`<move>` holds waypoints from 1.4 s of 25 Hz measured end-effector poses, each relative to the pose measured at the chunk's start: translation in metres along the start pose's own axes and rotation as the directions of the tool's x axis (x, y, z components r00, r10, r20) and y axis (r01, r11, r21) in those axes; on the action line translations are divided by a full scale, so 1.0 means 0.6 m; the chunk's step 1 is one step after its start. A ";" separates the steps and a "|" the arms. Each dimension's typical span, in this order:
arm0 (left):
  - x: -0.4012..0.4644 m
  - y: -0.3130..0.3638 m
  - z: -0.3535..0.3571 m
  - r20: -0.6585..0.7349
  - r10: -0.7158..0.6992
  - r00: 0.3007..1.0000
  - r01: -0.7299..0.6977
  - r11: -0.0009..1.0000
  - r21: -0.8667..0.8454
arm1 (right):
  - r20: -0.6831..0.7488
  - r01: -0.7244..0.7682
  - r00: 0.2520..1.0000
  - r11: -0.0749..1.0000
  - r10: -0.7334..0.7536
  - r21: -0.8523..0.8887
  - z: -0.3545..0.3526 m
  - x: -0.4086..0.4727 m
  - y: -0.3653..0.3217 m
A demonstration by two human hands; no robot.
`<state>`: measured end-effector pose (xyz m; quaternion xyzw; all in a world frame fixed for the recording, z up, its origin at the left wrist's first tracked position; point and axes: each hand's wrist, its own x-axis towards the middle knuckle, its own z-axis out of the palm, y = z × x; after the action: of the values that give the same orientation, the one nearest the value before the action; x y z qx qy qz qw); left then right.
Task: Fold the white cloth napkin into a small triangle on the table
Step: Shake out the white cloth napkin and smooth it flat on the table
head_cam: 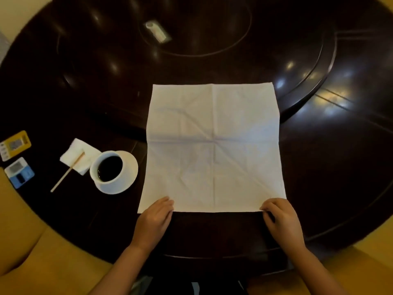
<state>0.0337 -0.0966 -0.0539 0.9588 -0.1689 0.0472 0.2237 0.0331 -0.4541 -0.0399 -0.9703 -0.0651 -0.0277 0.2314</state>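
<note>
1. My left hand [154,219] has its fingers [167,202] curled onto the near-left corner of the white cloth napkin [212,145].
2. My right hand [281,220] pinches the near-right corner.
3. The napkin lies unfolded, flat and creased at frame centre on the dark bench [319,167].
4. A coffee cup [109,169] on its saucer [129,167] sits left of it.

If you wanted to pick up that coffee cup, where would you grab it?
Probably by the cup's outer wall, pinched from above or from its left. No handle shows, it stands upright on a saucer, and it looks nearly full, so keep it level. The napkin lies close on its right, leaving less room there.
</note>
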 end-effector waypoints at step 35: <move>-0.045 0.069 0.051 0.264 -0.202 0.943 0.117 0.946 0.303 | 0.260 0.082 0.966 0.960 -0.011 -0.267 0.077 -0.060 -0.078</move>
<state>-0.0053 -0.1369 -0.0685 0.9878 -0.1126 -0.0895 0.0598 -0.0080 -0.3962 -0.0633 -0.9866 -0.1129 0.0836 0.0833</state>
